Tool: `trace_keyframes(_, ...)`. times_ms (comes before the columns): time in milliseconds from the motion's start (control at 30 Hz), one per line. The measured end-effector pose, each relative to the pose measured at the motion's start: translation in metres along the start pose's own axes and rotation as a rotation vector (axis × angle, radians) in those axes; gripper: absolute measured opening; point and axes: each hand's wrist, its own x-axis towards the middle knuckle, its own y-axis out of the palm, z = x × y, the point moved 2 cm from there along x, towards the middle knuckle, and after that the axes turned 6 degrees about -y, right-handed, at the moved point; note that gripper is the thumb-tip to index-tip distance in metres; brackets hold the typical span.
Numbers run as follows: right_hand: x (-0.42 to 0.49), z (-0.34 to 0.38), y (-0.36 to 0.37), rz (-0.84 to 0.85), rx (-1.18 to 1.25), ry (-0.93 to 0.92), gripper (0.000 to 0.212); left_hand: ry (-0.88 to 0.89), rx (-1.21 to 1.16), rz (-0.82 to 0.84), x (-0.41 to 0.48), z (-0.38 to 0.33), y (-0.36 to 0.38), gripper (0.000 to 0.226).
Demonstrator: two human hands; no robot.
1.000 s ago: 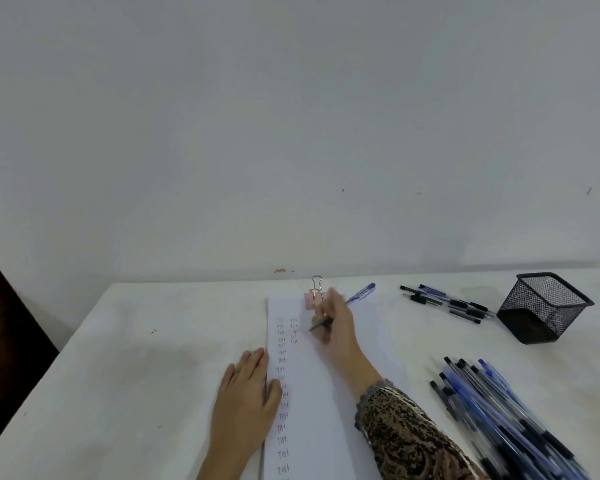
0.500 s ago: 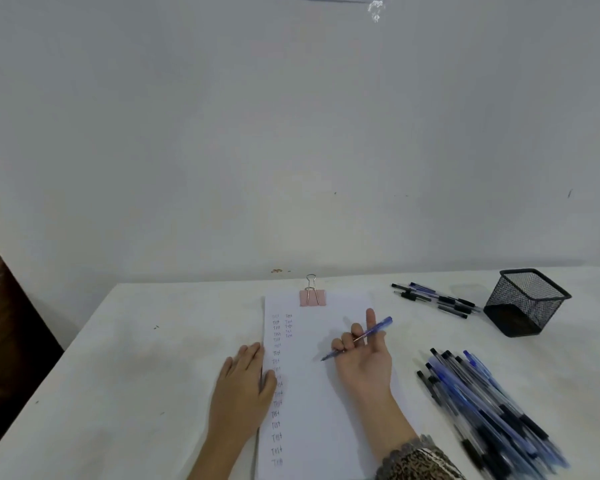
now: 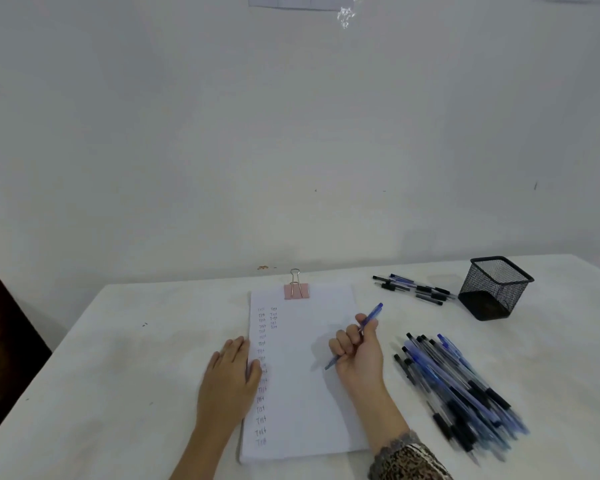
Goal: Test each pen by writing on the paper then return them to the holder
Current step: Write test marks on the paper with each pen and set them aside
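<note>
Table (image 3: 118,358): right hand (image 3: 359,355) grips pen (image 3: 373,311), apparently off paper (image 3: 298,375).

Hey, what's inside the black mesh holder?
No pens stick out of the mesh holder; its visible inside looks empty. The dark bottom is veiled by the mesh, so something small there couldn't be seen.

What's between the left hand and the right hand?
Head view: the paper lies between left hand and right hand; the tip of its blue pen juts over it.
</note>
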Motion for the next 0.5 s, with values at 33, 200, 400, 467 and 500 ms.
trace_keyframes(33,-0.003,0.015,0.003,0.029,-0.149,-0.049,0.034,0.003,-0.001,0.0,-0.001,-0.001,-0.001,0.089)
trace_keyframes(200,-0.014,0.113,-0.008,-0.005,-1.359,-0.556,0.019,0.001,-0.012,0.011,-0.001,-0.004,-0.003,0.052)
trace_keyframes(400,-0.01,0.154,-0.054,-0.154,-2.059,-0.223,0.014,0.006,0.01,0.015,0.0,-0.003,-0.002,0.051)
trace_keyframes(467,-0.011,0.152,-0.062,-0.139,-2.106,-0.169,0.011,0.008,-0.007,-0.004,0.0,-0.004,-0.003,0.051)
trace_keyframes(500,-0.011,0.152,-0.063,-0.145,-2.117,-0.198,0.008,0.011,-0.009,-0.014,-0.001,-0.005,-0.004,0.052)
